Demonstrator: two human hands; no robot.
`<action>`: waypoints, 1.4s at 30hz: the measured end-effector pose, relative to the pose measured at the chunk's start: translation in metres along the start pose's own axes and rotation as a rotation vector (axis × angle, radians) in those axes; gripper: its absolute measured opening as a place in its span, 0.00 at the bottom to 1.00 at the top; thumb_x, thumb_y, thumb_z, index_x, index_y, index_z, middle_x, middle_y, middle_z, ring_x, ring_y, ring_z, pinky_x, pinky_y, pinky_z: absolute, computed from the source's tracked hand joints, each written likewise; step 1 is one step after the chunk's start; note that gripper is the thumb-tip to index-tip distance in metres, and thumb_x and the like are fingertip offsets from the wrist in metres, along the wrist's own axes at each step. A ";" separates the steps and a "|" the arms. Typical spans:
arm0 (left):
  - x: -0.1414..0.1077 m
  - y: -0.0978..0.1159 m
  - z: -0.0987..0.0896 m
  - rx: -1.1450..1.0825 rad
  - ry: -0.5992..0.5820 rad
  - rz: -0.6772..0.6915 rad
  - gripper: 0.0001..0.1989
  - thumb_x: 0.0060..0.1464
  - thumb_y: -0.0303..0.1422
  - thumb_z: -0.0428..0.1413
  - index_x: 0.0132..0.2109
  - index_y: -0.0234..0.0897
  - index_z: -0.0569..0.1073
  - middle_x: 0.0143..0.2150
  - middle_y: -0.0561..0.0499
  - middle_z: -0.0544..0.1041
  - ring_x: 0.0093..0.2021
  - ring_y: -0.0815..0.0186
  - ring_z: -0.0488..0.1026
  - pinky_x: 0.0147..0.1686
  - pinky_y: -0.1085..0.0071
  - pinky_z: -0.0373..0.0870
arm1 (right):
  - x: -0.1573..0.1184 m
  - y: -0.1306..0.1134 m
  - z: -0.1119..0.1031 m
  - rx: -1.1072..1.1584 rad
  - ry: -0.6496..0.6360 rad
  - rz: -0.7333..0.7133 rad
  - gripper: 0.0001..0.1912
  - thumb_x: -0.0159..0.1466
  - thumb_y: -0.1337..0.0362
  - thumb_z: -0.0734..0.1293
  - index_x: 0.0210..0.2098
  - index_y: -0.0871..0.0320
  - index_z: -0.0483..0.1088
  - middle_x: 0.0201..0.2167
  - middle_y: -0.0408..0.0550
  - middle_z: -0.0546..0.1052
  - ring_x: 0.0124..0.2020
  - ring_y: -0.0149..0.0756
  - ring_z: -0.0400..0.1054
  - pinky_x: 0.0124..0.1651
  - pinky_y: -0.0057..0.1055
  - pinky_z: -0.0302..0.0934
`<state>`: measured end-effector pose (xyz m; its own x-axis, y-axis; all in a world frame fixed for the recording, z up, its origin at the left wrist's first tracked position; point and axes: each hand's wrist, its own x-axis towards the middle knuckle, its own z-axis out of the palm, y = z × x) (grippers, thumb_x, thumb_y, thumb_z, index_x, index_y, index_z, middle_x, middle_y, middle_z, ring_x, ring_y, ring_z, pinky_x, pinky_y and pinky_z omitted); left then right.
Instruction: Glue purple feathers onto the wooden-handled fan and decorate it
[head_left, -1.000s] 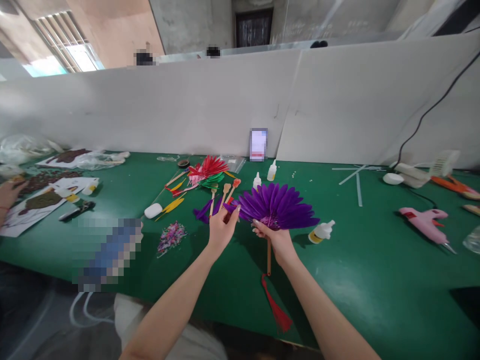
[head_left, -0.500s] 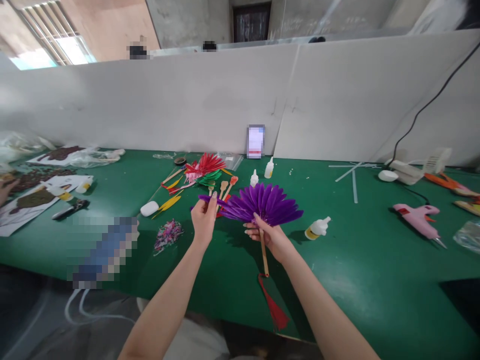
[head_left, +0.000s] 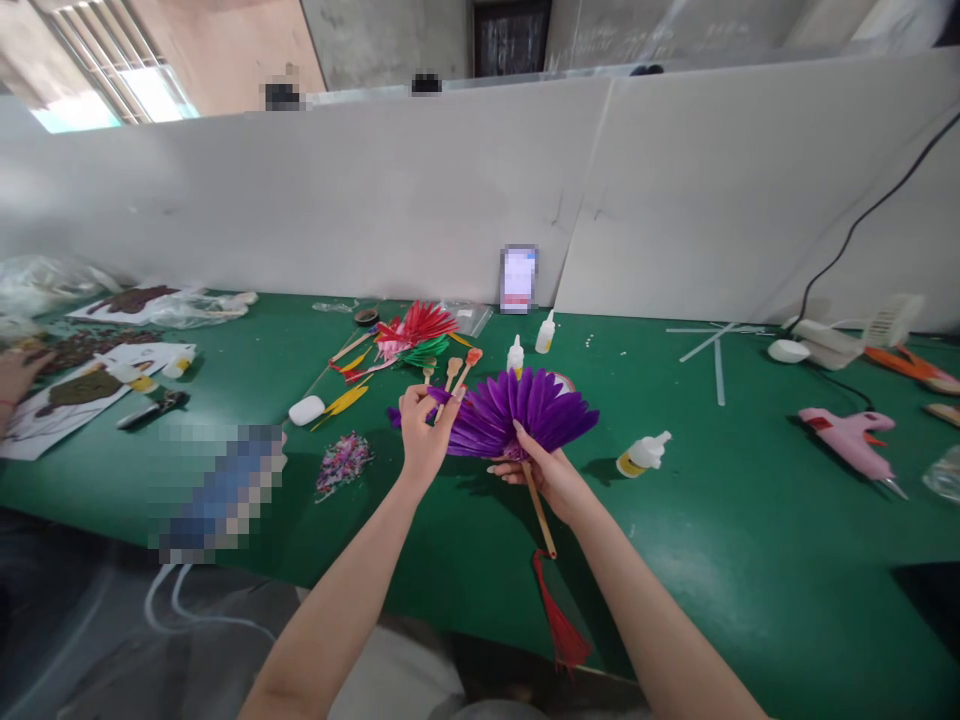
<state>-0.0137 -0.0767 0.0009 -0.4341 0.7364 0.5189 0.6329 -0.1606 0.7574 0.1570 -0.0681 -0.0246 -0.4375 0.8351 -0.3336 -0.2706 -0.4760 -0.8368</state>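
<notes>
A fan of purple feathers [head_left: 540, 405] is spread above the table, with a thin wooden handle [head_left: 541, 512] and a red tassel [head_left: 561, 625] dangling from its lower end. My right hand [head_left: 551, 475] is closed around the fan where the feathers meet the handle, thumb on top. At the fan's left edge, my left hand [head_left: 426, 432] pinches a purple feather between thumb and fingers; part of the feather is hidden by the hand. Wooden sticks with rounded heads [head_left: 453, 370] lie just behind the left hand. A white glue bottle [head_left: 643, 455] stands right of the fan.
Red feathers [head_left: 426, 328], green feathers [head_left: 424, 352] and yellow feathers [head_left: 343, 403] lie behind. Colourful shreds [head_left: 345, 462] are left of my hands, beyond them a blurred blue item [head_left: 225, 490]. A phone [head_left: 519, 280] leans on the partition [head_left: 360, 200]. At right lies a pink glue gun [head_left: 851, 440].
My left hand has moved right, closer to the fan's middle. The handle's lower end and tassel have swung a little to the right. My view has shifted slightly.
</notes>
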 end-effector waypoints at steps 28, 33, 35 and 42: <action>0.001 -0.005 0.002 -0.107 -0.053 -0.122 0.12 0.46 0.41 0.57 0.23 0.38 0.71 0.31 0.51 0.66 0.37 0.64 0.63 0.36 0.69 0.60 | 0.001 0.002 0.004 -0.061 0.047 0.003 0.20 0.56 0.50 0.66 0.39 0.60 0.68 0.26 0.50 0.78 0.26 0.37 0.74 0.25 0.25 0.68; -0.002 -0.004 0.005 -0.103 -0.125 -0.118 0.11 0.45 0.41 0.58 0.25 0.39 0.74 0.35 0.49 0.68 0.41 0.62 0.63 0.42 0.66 0.60 | 0.000 0.003 0.004 -0.063 0.026 0.013 0.22 0.57 0.47 0.64 0.39 0.60 0.68 0.28 0.52 0.78 0.26 0.37 0.74 0.25 0.25 0.68; -0.004 -0.004 0.007 -0.102 -0.127 -0.142 0.11 0.45 0.42 0.58 0.25 0.39 0.74 0.36 0.49 0.68 0.43 0.61 0.63 0.44 0.65 0.59 | 0.000 0.003 0.005 -0.077 0.021 0.016 0.21 0.56 0.48 0.65 0.37 0.61 0.69 0.27 0.52 0.78 0.26 0.36 0.74 0.26 0.25 0.68; -0.007 -0.010 0.012 -0.173 -0.092 -0.259 0.12 0.44 0.43 0.58 0.25 0.38 0.73 0.36 0.49 0.68 0.43 0.62 0.65 0.42 0.66 0.61 | 0.000 0.006 0.006 -0.120 -0.003 -0.030 0.17 0.51 0.55 0.71 0.32 0.63 0.71 0.30 0.53 0.78 0.27 0.36 0.74 0.26 0.25 0.68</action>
<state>-0.0093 -0.0722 -0.0149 -0.5019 0.8222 0.2685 0.3871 -0.0641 0.9198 0.1502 -0.0729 -0.0273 -0.4332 0.8474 -0.3070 -0.1793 -0.4148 -0.8921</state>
